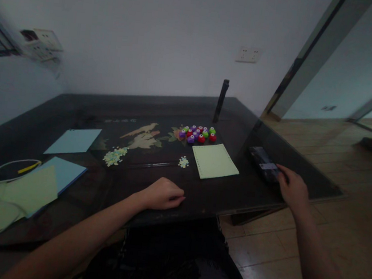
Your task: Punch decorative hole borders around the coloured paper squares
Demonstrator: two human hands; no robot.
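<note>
Resting at right edge: a dark phone-like device [264, 164] lies flat near the table's right rim, a pale strip across its near end; exact type cannot be told.
Right hand: the right hand [293, 187] reaches to the device's near end, fingers curled and touching it; whether they pinch it or only rest on it cannot be told.
Left hand: the left hand [162, 194] lies palm down on the table near the front edge, fingers loosely together, holding nothing, likely as a brace.
Working sheet: a pale green sheet [215, 160] with a punched left edge sits between the hands, within easy reach.
Punches: small round craft punches [198, 134], red, purple and green, are clustered just behind the sheet.
Offcuts: punched paper bits [183, 161] beside the sheet; a larger heap [115, 156] further left.
Spare paper: blue sheets [73, 140] and green sheets [29, 189] at far left.
Surface: a dark glossy table [242, 119] with inlaid decoration.
Room: plain wall with socket [248, 54], wood floor [349, 212].
</note>
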